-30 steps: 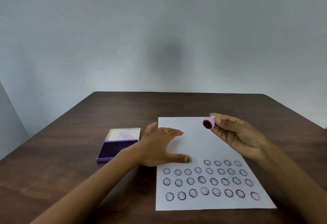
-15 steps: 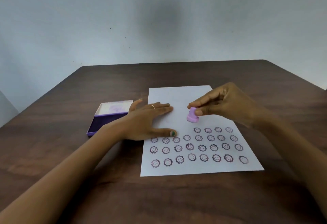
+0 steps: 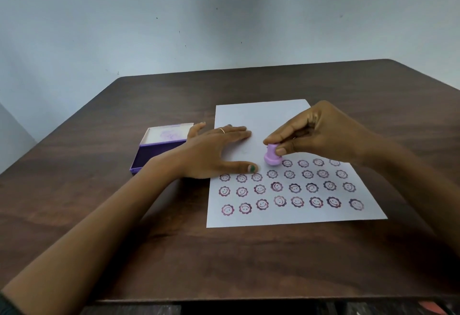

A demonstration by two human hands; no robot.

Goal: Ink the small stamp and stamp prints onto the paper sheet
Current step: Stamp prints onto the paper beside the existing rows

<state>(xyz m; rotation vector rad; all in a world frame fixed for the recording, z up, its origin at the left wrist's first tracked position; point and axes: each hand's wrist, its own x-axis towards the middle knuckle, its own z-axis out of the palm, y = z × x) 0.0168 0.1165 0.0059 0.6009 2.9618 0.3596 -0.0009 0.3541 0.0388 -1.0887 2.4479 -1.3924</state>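
Basically, the white paper sheet on the dark wooden desk already had three full rows of smiley flower prints. The right hand pinched the small lilac plastic stamp, pressed down extending a fourth row; the left hand lay spread flat, steadying the sheet, its upper half unprinted.

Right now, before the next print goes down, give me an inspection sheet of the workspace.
Surface: dark wooden table.
Job's things: paper sheet lying flat, three full rows of prints and a fourth begun; small stamp upright on the sheet; ink pad open, left of the sheet.
Clutter: nothing seen.
Grippers: left hand flat on the sheet's left edge; right hand pinching the stamp.
Cables: nothing seen.
Surroundings: plain pale wall.
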